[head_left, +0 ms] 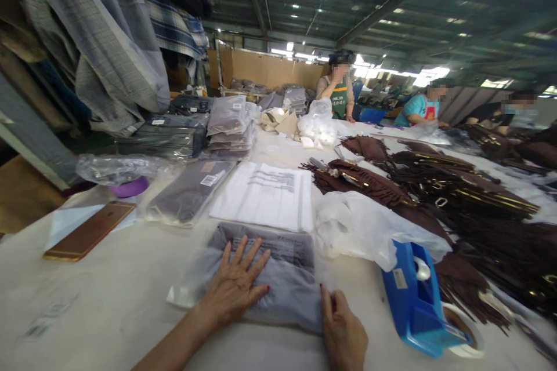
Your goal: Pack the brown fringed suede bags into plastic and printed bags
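Two hands worked the bagged grey garment point(278, 284); left hand point(237, 287) pressed flat, fingers spread; right hand point(342, 330) pinched its edge; smoothing outward probably expels air best.

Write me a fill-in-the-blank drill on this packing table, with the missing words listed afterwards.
1. The left hand lies flat and spread on a grey garment in a clear ____ bag.
2. The tape dispenser near the right hand is ____ in colour.
3. The phone lies to the ____ of that bag.
4. The fringed garments piled on the right are ____.

Missing words: plastic; blue; left; brown
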Tool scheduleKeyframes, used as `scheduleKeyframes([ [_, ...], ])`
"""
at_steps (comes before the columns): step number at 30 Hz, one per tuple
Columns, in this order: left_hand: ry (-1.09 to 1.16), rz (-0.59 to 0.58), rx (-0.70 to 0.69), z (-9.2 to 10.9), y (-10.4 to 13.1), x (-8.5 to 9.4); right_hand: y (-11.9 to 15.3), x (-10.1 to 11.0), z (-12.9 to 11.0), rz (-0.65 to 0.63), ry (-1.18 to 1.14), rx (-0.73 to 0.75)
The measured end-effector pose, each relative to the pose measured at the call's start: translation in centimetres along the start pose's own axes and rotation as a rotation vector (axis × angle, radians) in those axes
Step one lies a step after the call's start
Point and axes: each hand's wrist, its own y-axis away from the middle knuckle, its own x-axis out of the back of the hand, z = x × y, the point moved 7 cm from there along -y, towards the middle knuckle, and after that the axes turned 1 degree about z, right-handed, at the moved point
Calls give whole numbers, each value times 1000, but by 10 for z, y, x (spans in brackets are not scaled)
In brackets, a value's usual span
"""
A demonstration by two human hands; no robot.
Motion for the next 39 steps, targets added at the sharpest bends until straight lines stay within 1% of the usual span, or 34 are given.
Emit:
scheduleKeyframes([
  [2,35,-27,13,-2,4,-11,2,4,6,98,12,-54],
  [4,53,11,10,-4,10,-13,7,10,10,195,-20,-32],
  [6,70,62,8,-5,12,-14,12,23,17,308,-107,28],
  [7,85,81,6,-6,12,-15,15,37,25,398,-174,57],
  [8,102,103,-2,-6,12,-15,17,55,37,516,-248,74],
  [10,132,97,3,-6,9,-17,22,97,75,766,-402,34],
  [11,143,72,14,-6,8,-18,21,116,97,852,-462,-21],
  [12,152,37,31,-7,6,-19,15,129,120,840,-501,-127],
  [13,158,-4,47,-7,6,-21,3,136,138,731,-544,-201],
  [15,163,-57,76,-7,5,-22,-18,143,161,539,-593,-249],
  [16,165,-72,87,-8,6,-23,-28,142,166,454,-620,-248],
  [18,173,-104,108,-9,6,-25,-40,135,168,345,-685,-243],
  [21,195,-156,123,-10,6,-30,-48,119,163,274,-812,-262],
  [23,196,-160,121,-11,6,-30,-49,114,161,274,-893,-284],
  [26,190,-124,109,-12,7,-30,-42,119,163,330,-984,-283],
  [28,194,-105,105,-12,9,-33,-28,124,168,397,-1012,-266],
  [30,191,-84,106,-13,11,-37,-6,122,178,472,-1030,-278],
  [32,175,-50,107,-13,12,-39,14,106,188,486,-1071,-329],
  [34,160,-27,102,-14,12,-41,25,79,193,402,-1144,-392],
  [36,153,-35,88,-14,12,-42,25,56,191,322,-1206,-405],
  [37,152,-42,78,-13,11,-42,22,49,189,316,-1221,-398],
  [39,153,-38,79,-14,10,-40,16,45,187,358,-1214,-376],
])
